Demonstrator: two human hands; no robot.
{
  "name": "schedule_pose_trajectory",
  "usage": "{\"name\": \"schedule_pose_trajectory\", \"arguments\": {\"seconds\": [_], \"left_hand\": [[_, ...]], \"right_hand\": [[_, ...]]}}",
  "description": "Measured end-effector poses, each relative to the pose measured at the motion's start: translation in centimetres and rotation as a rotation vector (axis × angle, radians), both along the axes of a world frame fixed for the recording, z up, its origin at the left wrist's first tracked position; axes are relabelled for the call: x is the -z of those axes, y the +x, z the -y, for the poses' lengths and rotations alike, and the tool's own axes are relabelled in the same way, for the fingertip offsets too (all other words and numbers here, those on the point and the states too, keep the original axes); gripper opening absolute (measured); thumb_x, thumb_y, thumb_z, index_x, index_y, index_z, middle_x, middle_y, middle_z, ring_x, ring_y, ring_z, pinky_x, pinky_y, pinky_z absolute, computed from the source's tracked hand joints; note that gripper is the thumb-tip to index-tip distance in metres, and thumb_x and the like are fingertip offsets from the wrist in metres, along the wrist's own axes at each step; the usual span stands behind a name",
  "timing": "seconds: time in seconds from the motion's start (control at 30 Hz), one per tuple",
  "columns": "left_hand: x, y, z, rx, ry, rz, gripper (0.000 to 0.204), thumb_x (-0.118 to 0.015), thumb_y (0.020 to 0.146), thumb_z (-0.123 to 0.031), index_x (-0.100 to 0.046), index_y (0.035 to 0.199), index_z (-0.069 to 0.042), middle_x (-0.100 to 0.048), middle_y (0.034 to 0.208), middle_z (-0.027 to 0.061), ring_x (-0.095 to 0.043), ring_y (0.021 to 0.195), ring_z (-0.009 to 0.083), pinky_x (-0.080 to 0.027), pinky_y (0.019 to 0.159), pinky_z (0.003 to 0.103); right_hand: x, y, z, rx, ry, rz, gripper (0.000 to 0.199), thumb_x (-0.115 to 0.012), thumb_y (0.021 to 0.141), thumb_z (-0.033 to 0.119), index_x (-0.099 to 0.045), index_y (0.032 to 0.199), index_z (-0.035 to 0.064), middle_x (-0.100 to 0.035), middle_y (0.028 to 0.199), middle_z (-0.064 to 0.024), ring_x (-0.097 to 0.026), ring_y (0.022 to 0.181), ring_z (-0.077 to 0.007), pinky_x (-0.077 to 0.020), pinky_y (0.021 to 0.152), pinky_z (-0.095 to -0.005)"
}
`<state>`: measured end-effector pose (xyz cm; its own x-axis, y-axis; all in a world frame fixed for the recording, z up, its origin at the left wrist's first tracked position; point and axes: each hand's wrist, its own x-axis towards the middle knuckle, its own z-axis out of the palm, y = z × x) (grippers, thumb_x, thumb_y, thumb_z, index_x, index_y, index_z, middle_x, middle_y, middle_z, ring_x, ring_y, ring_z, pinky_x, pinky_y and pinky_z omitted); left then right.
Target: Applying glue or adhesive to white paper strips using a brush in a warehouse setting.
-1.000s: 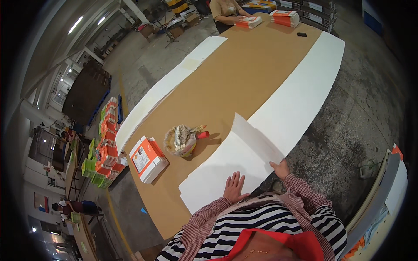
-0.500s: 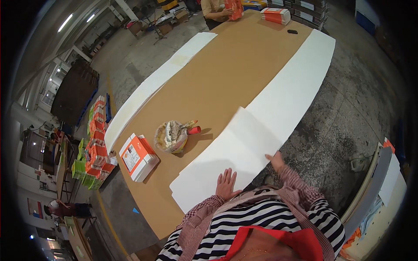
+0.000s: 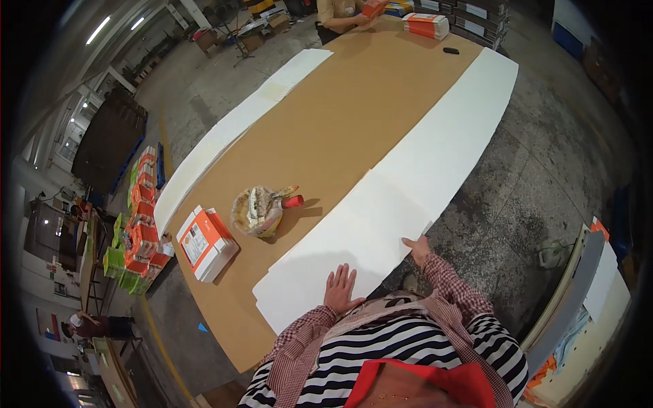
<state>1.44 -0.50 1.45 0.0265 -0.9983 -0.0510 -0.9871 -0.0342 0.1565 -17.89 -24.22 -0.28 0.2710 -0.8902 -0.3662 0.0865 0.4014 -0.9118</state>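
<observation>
A: Head view, brown table (image 3: pixel 326 129): where do we find the white sheet (image 3: pixel 323 251)?
B: Along the wearer's edge. We note left hand (image 3: pixel 340 289) flat on it, fingers spread; right hand (image 3: pixel 420 249) at its rim, grip unclear.

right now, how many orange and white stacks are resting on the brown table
2: one stack near the left edge of the brown table, left of the tub; another at its far end. An orange item held by a co-worker isn't counted.
</observation>
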Motion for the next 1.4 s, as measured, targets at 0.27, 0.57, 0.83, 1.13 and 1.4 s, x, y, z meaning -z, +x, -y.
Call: {"name": "schedule_pose_trajectory", "arguments": {"seconds": [0.27,0.57,0.83,1.13,1.4], "left_hand": [[0.7,-0.3,-0.9,0.004,0.015,-0.037,0.096,-0.044,0.078,-0.072,-0.023,0.144,-0.005,-0.012,0.150,0.0237,-0.011,0.140,0.0378,-0.010,0.109,0.054],[0.4,-0.3,-0.7,-0.001,0.024,-0.008,0.096,-0.045,0.077,-0.073,-0.025,0.144,-0.007,-0.014,0.151,0.0207,-0.012,0.140,0.0346,-0.009,0.110,0.051],[-0.5,-0.9,-0.4,-0.116,-0.016,-0.089,0.104,-0.054,0.069,-0.075,-0.026,0.144,-0.009,-0.013,0.150,0.0219,-0.010,0.139,0.0382,-0.009,0.109,0.056],[1.8,-1.5,-2.6,-0.084,0.088,-0.020,0.102,-0.057,0.068,-0.072,-0.025,0.145,-0.014,-0.009,0.152,0.0199,-0.006,0.141,0.0369,-0.006,0.106,0.062],[2.6,-2.1,-3.5,-0.133,0.140,0.080,0.097,-0.051,0.075,-0.070,-0.024,0.145,-0.008,-0.010,0.152,0.0193,-0.006,0.141,0.0352,-0.003,0.109,0.057]], "right_hand": [[3.6,-0.9,-0.2,-0.053,-0.045,0.035,0.038,-0.070,0.077,0.008,-0.056,0.108,-0.0088,-0.065,0.098,-0.0134,-0.062,0.085,-0.0244,-0.0474,0.078,-0.0344],[1.9,-1.8,2.9,0.051,0.588,0.588,0.047,-0.062,0.089,0.021,-0.046,0.127,-0.0001,-0.056,0.121,-0.0126,-0.055,0.110,-0.0267,-0.0450,0.094,-0.0391],[-1.3,-2.6,3.5,-0.064,0.357,0.283,0.053,-0.066,0.085,0.034,-0.049,0.125,0.0039,-0.060,0.113,-0.0056,-0.061,0.097,-0.0177,-0.0512,0.081,-0.0334],[3.2,-4.9,13.5,-0.568,-0.360,-0.596,0.045,-0.071,0.076,0.044,-0.067,0.083,-0.0007,-0.062,0.066,-0.0076,-0.058,0.058,-0.0158,-0.0462,0.052,-0.0328],[2.1,-3.0,12.9,-0.718,-0.649,-0.853,0.051,-0.054,0.085,0.050,-0.066,0.086,0.0009,-0.064,0.081,-0.0182,-0.060,0.079,-0.0314,-0.0465,0.074,-0.0421]]}}
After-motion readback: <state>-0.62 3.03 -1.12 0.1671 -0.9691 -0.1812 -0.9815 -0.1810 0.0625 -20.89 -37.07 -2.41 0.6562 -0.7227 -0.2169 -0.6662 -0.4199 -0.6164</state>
